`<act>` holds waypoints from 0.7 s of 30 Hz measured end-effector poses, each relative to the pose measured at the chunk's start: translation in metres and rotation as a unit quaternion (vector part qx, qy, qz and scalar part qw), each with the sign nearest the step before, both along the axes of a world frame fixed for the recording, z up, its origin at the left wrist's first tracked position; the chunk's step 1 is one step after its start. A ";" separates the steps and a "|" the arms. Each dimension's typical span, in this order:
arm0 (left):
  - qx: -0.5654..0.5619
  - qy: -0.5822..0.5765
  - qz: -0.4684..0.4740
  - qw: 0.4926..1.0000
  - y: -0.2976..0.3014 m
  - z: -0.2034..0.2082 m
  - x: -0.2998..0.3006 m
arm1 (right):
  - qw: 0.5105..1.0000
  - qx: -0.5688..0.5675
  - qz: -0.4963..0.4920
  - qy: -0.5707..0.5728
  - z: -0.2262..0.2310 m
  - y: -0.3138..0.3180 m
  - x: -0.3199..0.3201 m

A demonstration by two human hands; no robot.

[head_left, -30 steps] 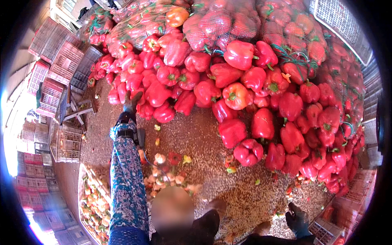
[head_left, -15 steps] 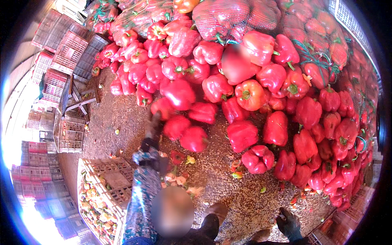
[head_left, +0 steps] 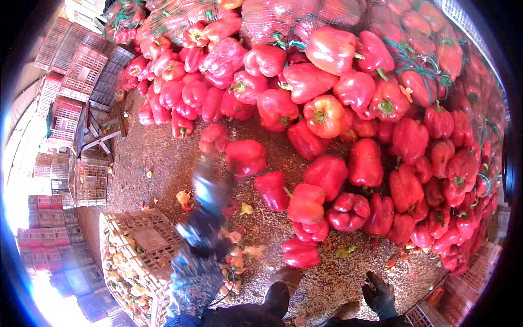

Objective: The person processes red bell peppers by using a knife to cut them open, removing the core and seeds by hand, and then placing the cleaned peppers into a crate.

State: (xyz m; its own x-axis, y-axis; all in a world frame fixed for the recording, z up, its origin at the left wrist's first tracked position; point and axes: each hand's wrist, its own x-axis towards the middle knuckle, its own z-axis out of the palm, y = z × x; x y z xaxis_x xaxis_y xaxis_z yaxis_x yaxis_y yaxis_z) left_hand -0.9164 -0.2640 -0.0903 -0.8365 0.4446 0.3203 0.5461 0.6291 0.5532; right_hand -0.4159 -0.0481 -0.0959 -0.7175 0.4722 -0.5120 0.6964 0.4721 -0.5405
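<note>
Reaching up from lower centre-left of the frame: the left hand (head_left: 210,188), gloved and smeared by motion blur, fingers impossible to tell as spread or closed. Lying just beside it to the right, a single red pepper (head_left: 245,157) and another red pepper (head_left: 271,189), at the lower edge of the pepper heap (head_left: 348,109) filling the upper and right frame. Hanging low at bottom right: the right hand (head_left: 379,294), dark-gloved, fingers loosely curled, gripping nothing. Sitting at lower left: a white crate (head_left: 139,240) holding scraps. Standing at far left: stacked crates (head_left: 71,65).
</note>
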 end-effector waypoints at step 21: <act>0.304 -0.372 -0.052 0.876 0.054 -0.109 0.068 | 0.996 -0.031 -0.055 0.059 -0.006 -0.006 0.019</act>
State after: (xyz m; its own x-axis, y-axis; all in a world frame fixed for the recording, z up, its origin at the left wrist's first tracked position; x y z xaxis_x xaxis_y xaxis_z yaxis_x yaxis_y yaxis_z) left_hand -0.8484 -0.2099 -0.1994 -0.8795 0.4667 -0.0929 -0.0713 0.0637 0.9954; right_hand -0.3965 -0.0537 -0.1015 -0.7204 0.5210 -0.4579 0.6718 0.3600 -0.6474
